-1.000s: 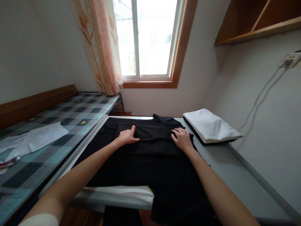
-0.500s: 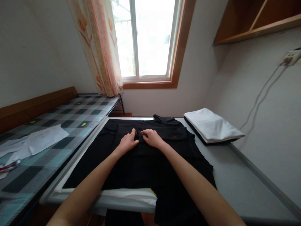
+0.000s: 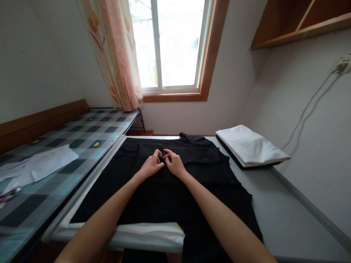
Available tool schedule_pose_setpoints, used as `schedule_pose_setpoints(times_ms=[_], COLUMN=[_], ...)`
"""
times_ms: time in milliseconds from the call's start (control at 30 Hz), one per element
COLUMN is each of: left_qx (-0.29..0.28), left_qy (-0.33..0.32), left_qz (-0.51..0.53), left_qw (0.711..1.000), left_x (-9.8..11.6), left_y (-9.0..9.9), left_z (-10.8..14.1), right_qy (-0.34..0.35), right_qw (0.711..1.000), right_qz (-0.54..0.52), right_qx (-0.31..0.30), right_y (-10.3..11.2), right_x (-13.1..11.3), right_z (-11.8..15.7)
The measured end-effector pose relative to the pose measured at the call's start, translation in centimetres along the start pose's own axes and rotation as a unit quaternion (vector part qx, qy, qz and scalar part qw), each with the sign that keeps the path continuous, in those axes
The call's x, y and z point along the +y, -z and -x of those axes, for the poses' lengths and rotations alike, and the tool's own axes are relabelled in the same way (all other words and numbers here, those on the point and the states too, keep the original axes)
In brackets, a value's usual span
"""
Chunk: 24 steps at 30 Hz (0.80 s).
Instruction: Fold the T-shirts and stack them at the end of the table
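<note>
A large piece of black cloth (image 3: 170,197), seemingly a garment, lies spread over the table and hangs over its front edge. Toward the far side a folded layer (image 3: 200,155) runs across it, with a bunched bit (image 3: 194,138) behind. My left hand (image 3: 150,164) rests on this layer, fingers bent and thumb pointing right. Close beside it, my right hand (image 3: 175,162) has its fingers curled in toward the left one. The fingertips almost meet and appear to pinch the black cloth between them; the exact grip is too dark to make out.
A folded white cloth (image 3: 251,146) lies on a black one at the table's right. White fabric (image 3: 148,233) shows at the front edge. On the left stands a bed with a checked cover (image 3: 104,129) and papers (image 3: 41,164). A wooden shelf (image 3: 307,31) overhangs at upper right.
My two hands have come closer together, the right one shifting slightly left. Their fingers are more curled now. The black cloth lies much as before, and the view has tilted slightly.
</note>
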<state>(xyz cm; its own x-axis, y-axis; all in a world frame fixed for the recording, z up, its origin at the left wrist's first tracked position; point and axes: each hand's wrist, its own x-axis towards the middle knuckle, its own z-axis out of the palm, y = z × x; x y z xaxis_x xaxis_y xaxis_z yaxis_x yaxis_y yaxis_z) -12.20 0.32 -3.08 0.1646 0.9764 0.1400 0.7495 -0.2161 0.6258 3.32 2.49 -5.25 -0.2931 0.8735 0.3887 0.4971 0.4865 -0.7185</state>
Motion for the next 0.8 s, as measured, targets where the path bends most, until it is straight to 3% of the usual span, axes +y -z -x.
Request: schedule_pose_setpoints(times_ms=[167,400,633,800], left_qx=[-0.028,-0.045,-0.041,-0.05], left_qy=[0.003,-0.017,-0.032,-0.052], left_qz=[-0.088,-0.219,-0.275,-0.237], left_qw=[0.996,0.974,0.96,0.969], left_x=[0.7,2.4,2.4,1.7], left_y=[-0.1,-0.1,0.3,1.1], left_z=[0.4,1.3,1.2,1.1], right_qy=[-0.012,-0.048,-0.042,-0.03], right_qw=[0.999,0.997,0.997,0.997], right_qz=[-0.044,-0.016,0.018,0.047], right_qx=[0.015,0.063,0.055,0.043], right_y=[-0.1,0.3,0.4,0.3], right_x=[0.1,0.2,0.4,0.1], right_z=[0.1,0.2,0.4,0.5])
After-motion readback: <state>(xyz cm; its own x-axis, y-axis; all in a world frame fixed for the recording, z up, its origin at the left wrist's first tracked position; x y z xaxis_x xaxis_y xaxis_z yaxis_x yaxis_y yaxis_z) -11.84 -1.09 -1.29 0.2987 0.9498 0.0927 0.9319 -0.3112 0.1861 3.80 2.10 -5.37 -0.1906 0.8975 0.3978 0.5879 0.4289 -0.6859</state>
